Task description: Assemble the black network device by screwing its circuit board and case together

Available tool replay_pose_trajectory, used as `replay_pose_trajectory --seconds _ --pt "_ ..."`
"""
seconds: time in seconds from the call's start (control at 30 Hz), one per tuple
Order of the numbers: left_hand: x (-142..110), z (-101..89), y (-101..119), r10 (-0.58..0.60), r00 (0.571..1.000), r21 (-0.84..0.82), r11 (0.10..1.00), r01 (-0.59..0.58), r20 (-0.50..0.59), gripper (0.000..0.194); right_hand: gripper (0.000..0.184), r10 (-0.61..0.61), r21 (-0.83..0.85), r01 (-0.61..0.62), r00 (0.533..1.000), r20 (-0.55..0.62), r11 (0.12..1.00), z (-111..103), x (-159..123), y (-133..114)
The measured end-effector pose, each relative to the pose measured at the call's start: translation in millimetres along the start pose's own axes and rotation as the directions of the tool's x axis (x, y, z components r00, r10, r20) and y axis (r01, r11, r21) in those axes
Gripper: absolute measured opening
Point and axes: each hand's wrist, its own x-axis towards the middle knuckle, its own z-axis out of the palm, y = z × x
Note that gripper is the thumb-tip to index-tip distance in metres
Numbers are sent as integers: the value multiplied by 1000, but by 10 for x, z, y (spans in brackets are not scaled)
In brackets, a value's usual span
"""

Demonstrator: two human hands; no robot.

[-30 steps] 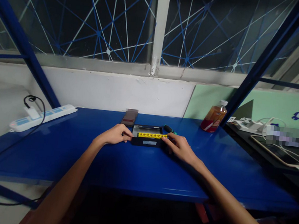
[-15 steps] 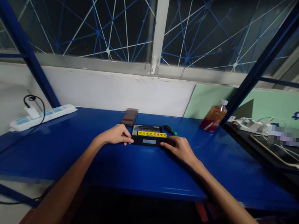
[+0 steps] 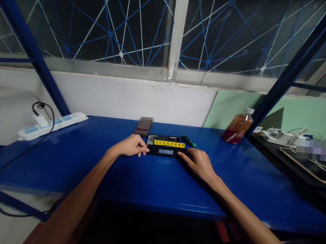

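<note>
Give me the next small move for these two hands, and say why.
Probably press the black case lightly inward from both ends to steady it: the left hand has fingertips at one end, the right hand has its thumb in front near the other, and the yellow strip sits exposed in its open top.

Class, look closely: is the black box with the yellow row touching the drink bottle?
Apart. The head view plainly shows the blue table between the black box and the drink bottle, with the green-handled screwdriver lying in that gap.
</note>
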Motion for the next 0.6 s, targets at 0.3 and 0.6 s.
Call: replay_pose_trajectory --seconds 0.3,0.6 --pt "26 37 26 -116 993 -152 982 111 -22 38 36 29 167 -32 999 19 985 7 76 -25" --pt "73 86 -100 -159 986 -340 931 132 -53 45 41 121 210 -120 993 9 970 -101 350 -101"
